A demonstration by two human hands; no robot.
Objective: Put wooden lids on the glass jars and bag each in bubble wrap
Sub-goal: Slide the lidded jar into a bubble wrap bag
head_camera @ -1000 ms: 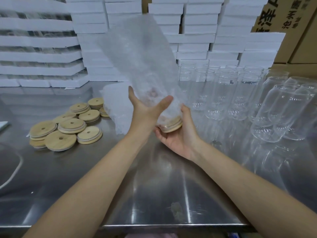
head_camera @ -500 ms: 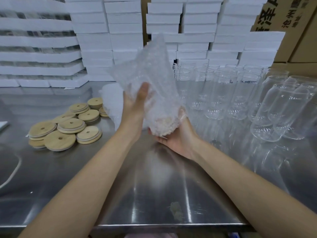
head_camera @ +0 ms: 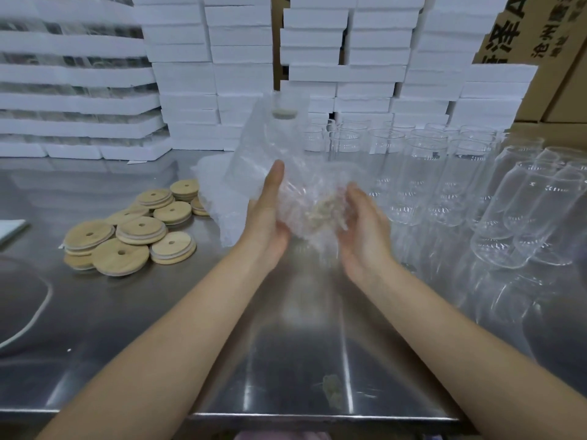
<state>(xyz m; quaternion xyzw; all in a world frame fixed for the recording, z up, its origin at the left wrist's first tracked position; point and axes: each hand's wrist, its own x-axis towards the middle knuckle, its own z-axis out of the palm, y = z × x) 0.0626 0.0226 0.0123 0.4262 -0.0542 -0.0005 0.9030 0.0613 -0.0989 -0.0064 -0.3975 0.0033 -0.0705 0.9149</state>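
Between my two hands is a bubble wrap bag (head_camera: pixel 286 147) with a glass jar inside; its wooden lid (head_camera: pixel 320 208) shows dimly through the wrap at the low end. My left hand (head_camera: pixel 266 223) holds the bag's left side, thumb up along the wrap and fingers hidden behind it. From the lower right, my right hand (head_camera: pixel 362 230) cups the lidded end. The bag's loose top stands up, blurred. Several loose wooden lids (head_camera: pixel 139 230) lie in a pile on the steel table (head_camera: pixel 286 344) to the left.
Several empty glass jars (head_camera: pixel 422 173) stand at the back right, and more jars (head_camera: pixel 524 211) lie on their sides further right. Spare bubble bags (head_camera: pixel 219 192) lie behind my left hand. Stacks of white foam boxes (head_camera: pixel 190 74) and cardboard cartons (head_camera: pixel 540 36) line the back.
The bag came down over the jar until the lid end was covered. My left hand shifted from the jar's base to the bag's side, and the bundle now tilts between both hands.
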